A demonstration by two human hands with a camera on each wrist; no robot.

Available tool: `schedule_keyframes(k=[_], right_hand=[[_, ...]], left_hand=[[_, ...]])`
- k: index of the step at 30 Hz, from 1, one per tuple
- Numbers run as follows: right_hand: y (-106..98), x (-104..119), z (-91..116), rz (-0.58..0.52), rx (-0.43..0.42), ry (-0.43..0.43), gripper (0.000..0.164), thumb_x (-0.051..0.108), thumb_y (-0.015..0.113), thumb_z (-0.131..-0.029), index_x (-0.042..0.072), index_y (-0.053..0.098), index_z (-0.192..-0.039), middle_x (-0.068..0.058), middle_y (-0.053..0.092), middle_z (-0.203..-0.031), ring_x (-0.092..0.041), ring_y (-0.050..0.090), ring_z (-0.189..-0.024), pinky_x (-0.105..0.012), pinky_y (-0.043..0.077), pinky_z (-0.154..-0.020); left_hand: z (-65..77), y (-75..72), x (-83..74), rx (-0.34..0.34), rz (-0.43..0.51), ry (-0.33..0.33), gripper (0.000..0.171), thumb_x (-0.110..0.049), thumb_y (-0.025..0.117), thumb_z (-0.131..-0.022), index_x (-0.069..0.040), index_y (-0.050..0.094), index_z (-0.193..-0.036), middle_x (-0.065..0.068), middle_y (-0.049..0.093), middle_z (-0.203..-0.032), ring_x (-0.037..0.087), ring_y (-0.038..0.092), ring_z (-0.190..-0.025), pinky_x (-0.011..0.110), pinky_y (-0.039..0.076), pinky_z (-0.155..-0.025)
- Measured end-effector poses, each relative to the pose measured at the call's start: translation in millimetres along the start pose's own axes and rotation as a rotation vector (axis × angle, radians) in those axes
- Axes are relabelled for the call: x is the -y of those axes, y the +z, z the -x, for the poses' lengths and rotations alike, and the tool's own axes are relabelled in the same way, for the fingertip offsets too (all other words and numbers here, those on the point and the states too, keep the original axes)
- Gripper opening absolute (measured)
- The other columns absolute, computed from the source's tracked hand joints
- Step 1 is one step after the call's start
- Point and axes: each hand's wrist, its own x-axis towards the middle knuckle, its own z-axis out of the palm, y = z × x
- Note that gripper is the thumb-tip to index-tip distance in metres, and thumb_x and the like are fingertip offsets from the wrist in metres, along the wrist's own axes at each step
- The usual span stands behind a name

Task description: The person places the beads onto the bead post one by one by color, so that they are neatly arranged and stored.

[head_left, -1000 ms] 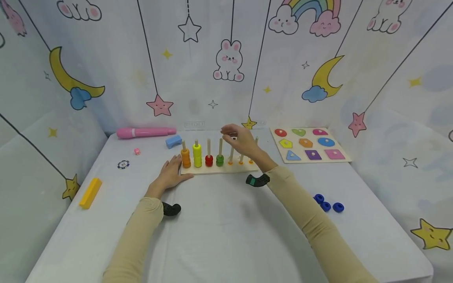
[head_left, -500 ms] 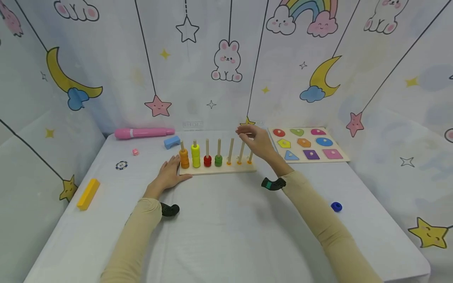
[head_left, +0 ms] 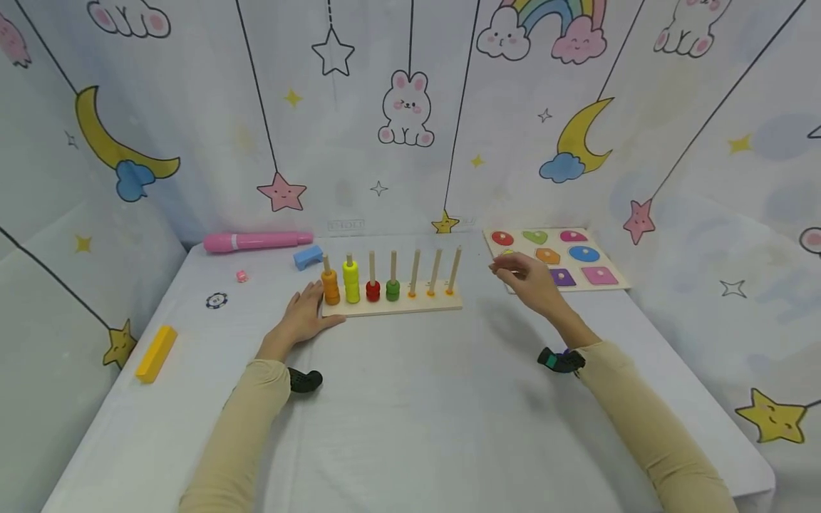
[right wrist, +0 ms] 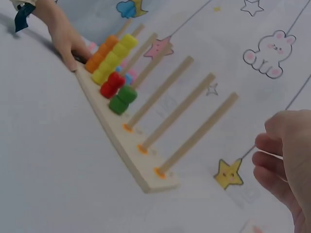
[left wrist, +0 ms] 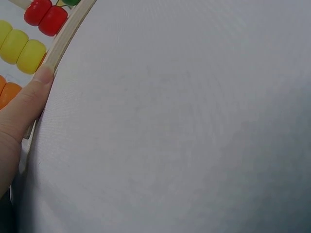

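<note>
A wooden peg board [head_left: 385,308] stands on the white table, holding orange rings [head_left: 331,288], yellow rings [head_left: 351,282], two red rings [head_left: 373,291] and two green rings [head_left: 393,289]. Its three right-hand pegs [head_left: 435,272] are bare. My left hand [head_left: 300,318] grips the board's left end, and in the left wrist view the thumb [left wrist: 30,99] lies against the front edge. To the right of the board, my right hand [head_left: 529,285] is in the air before the shape puzzle, fingers loosely bent; nothing shows between them in the right wrist view.
A shape puzzle [head_left: 599,276] lies at the back right. At the left are a pink marker-like stick [head_left: 256,241], a blue block [head_left: 308,257], a small pink piece [head_left: 241,276], a round chip [head_left: 217,300] and a yellow block [head_left: 156,354].
My right hand has moved right, away from over the pegs. Its arm now hides the blue rings seen earlier on the table's right. The left hand stays at the board.
</note>
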Motion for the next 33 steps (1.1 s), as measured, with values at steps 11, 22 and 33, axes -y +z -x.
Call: schedule_keyframes(k=[11, 22, 33], right_hand=[[-24.7, -64.0, 60.7, 0.082, 0.055, 0.094, 0.026, 0.013, 0.055, -0.097, -0.002, 0.059, -0.118, -0.017, 0.066, -0.109, -0.026, 0.062, -0.099, -0.008, 0.045, -0.083], [-42.8, -107.5, 117.8, 0.234, 0.105, 0.146, 0.027, 0.023, 0.059, -0.095, 0.008, 0.062, -0.117, -0.006, 0.067, -0.111, -0.023, 0.061, -0.104, -0.029, 0.051, -0.088], [-53.3, -112.7, 144.2, 0.245, 0.098, 0.142, 0.022, 0.008, 0.056, -0.095, 0.006, 0.062, -0.116, -0.006, 0.068, -0.106, -0.018, 0.063, -0.098, -0.003, 0.04, -0.083]], left_hand=[[7.3, 5.2, 3.8, 0.001, 0.003, -0.004, 0.094, -0.049, 0.062, -0.087, 0.006, 0.017, -0.148, 0.025, 0.015, -0.153, 0.037, 0.007, -0.141, 0.052, 0.0, -0.114], [3.7, 3.9, 1.1, -0.002, -0.006, 0.003, 0.094, -0.05, 0.063, -0.086, 0.005, 0.017, -0.148, 0.025, 0.015, -0.153, 0.036, 0.007, -0.142, 0.051, -0.001, -0.114], [2.3, -1.1, -0.4, -0.008, -0.008, 0.007, 0.094, -0.05, 0.062, -0.087, 0.006, 0.017, -0.147, 0.026, 0.015, -0.152, 0.037, 0.007, -0.142, 0.051, -0.001, -0.114]])
